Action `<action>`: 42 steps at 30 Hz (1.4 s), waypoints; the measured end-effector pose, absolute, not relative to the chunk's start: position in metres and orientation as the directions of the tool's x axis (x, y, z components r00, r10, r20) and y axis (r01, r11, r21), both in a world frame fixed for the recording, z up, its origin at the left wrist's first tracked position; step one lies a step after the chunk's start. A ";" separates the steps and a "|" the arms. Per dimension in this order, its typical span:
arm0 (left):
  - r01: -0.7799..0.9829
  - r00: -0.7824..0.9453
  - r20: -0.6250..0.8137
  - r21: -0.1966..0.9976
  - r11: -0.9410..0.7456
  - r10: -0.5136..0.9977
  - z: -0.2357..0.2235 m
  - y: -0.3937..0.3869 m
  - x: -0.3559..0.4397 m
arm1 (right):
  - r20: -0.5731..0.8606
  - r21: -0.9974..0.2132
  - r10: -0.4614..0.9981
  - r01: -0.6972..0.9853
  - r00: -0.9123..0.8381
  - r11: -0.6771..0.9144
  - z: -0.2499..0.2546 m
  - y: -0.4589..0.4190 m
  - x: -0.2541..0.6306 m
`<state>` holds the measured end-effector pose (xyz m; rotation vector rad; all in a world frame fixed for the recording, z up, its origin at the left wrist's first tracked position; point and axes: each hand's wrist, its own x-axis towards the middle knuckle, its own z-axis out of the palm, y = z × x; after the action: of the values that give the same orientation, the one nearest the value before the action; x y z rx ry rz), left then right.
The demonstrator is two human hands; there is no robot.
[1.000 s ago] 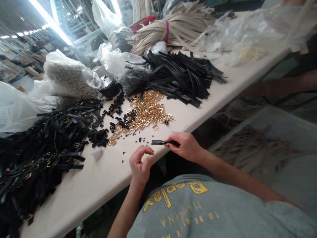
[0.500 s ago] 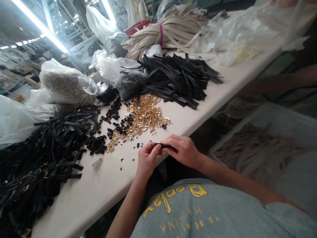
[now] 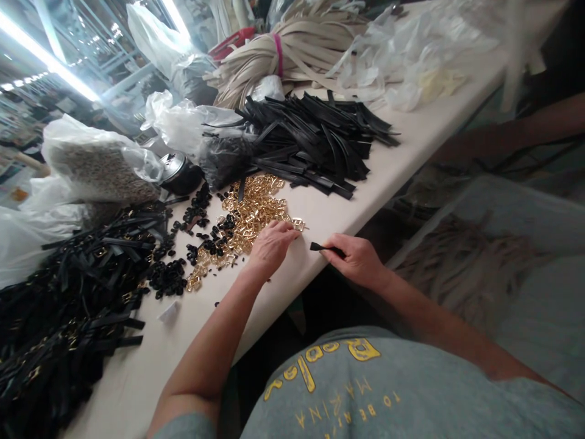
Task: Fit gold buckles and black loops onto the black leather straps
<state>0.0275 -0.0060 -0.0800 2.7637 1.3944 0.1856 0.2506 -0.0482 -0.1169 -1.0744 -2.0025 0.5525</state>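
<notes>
My right hand (image 3: 359, 261) grips a black strap (image 3: 333, 249) just beyond the table's front edge, its end sticking out to the left. My left hand (image 3: 272, 245) is on the table beside the pile of gold buckles (image 3: 256, 204), fingers drawn together and pointing down. Its fingertips touch the tabletop close to a loose gold buckle (image 3: 298, 224) and a small dark piece; whatever they pinch is too small to make out. Small black loops (image 3: 167, 275) lie in heaps left of the buckles. Behind them is a stack of black straps (image 3: 315, 143).
Straps with buckles (image 3: 68, 305) cover the table's left end. Plastic bags (image 3: 98, 164) and a black can (image 3: 179, 174) stand at the back, with a tied beige bundle (image 3: 292, 52). A tub of strips (image 3: 461, 268) sits at right; another person's arm (image 3: 525, 128) shows beyond.
My left hand has let go of the black strap and moved up to the buckle pile. My right hand still holds the strap, slightly farther right. The view has shifted a little.
</notes>
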 end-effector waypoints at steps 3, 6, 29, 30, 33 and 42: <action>0.800 0.598 0.002 0.062 -0.597 0.801 -0.077 0.006 0.032 | 0.408 -0.686 0.857 0.514 -0.314 0.515 -0.120 -0.048 0.251; 0.810 0.572 0.024 0.145 -0.569 0.820 -0.076 0.010 0.032 | 0.399 -0.694 0.869 0.524 -0.292 0.494 -0.120 -0.046 0.249; -0.303 0.121 -0.334 0.885 0.355 0.935 -0.086 -0.112 0.014 | 0.545 -0.544 0.554 0.238 -0.630 0.805 -0.086 -0.072 0.210; -0.265 0.164 -0.354 0.883 0.387 0.921 -0.087 -0.121 0.011 | 0.534 -0.542 0.521 0.203 -0.667 0.816 -0.087 -0.077 0.211; -0.212 0.180 -0.403 0.875 0.436 0.897 -0.089 -0.144 0.007 | 0.491 -0.540 0.478 0.177 -0.728 0.823 -0.092 -0.091 0.209; -0.177 -0.124 -0.361 0.925 0.337 0.924 -0.095 -0.178 0.013 | 0.270 -0.748 0.626 0.250 -0.732 0.615 -0.110 -0.112 0.188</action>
<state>0.0127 -0.1783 -0.0953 0.7555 1.3541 1.1149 0.1882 -0.1115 -0.1103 -0.6896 -2.3237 0.9658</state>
